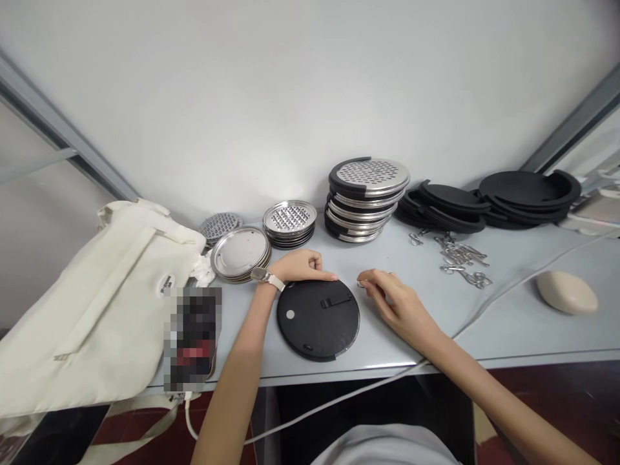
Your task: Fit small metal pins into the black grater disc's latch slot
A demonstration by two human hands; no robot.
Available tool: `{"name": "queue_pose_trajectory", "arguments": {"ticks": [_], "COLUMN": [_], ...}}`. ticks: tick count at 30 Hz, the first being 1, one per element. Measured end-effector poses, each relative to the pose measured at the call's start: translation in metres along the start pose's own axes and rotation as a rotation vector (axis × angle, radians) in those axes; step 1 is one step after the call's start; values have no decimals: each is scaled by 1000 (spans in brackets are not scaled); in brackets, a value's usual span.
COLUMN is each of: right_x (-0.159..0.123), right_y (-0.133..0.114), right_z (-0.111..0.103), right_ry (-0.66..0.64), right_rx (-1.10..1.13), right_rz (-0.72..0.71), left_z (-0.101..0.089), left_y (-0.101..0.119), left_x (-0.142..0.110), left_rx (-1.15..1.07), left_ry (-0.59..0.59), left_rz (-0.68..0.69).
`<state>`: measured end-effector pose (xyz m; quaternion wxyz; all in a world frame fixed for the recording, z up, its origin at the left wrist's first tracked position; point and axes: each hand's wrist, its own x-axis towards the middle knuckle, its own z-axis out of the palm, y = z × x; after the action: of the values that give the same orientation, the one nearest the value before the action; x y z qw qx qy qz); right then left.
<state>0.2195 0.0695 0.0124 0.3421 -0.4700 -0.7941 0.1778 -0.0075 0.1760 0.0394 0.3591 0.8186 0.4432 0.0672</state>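
Observation:
A round black disc [317, 321] with a small black clip on top and a thin metal rim lies flat on the grey table [508, 323], near its front edge. My left hand [299, 265], with a watch on the wrist, rests at the disc's far left edge, fingers curled and the forefinger stretched along the rim. At the disc's right edge my right hand [387, 294] pinches a small metal piece between its fingertips.
Behind stand stacks of perforated metal discs [289, 223], plain metal plates [241, 253], a tall pile of assembled discs [367, 197] and black rubber rings [489, 200]. Loose metal clips [460, 258] lie to the right, near a beige oval object [566, 292]. A cream bag [97, 310] fills the left.

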Motion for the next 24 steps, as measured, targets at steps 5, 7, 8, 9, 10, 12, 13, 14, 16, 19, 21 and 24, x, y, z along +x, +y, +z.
{"name": "queue_pose_trajectory", "arguments": {"ticks": [5, 7, 8, 9, 10, 12, 13, 14, 16, 19, 21, 24], "right_x": [0, 0, 0, 0, 0, 0, 0, 0, 1, 1, 1, 1], "right_y": [-1, -1, -1, -1, -1, -1, -1, 0, 0, 0, 0, 1], "right_z": [2, 3, 3, 4, 4, 4, 4, 3, 3, 3, 3, 4], "right_ry": [-61, -82, -90, -93, -93, -92, -91, -90, -90, -92, -93, -91], "right_rx": [111, 129, 134, 137, 136, 131, 128, 126, 127, 127, 122, 115], "right_rz": [62, 60, 52, 42, 31, 3, -11, -25, -44, -69, -90, -121], "left_z": [-1, -1, -1, -1, -1, 0, 0, 0, 0, 0, 0, 0], "left_y": [-2, -2, -3, -3, -3, -3, -3, -3, -3, -3, -2, -2], "left_x": [1, 1, 1, 1, 1, 1, 1, 1, 1, 1, 1, 1], "left_rx": [14, 16, 16, 17, 18, 19, 20, 20, 22, 25, 28, 31], "left_ry": [-9, -13, -14, -13, -12, -9, -8, -8, -9, -7, -3, -1], "left_rz": [5, 6, 6, 7, 8, 10, 10, 10, 11, 11, 9, 8]}}
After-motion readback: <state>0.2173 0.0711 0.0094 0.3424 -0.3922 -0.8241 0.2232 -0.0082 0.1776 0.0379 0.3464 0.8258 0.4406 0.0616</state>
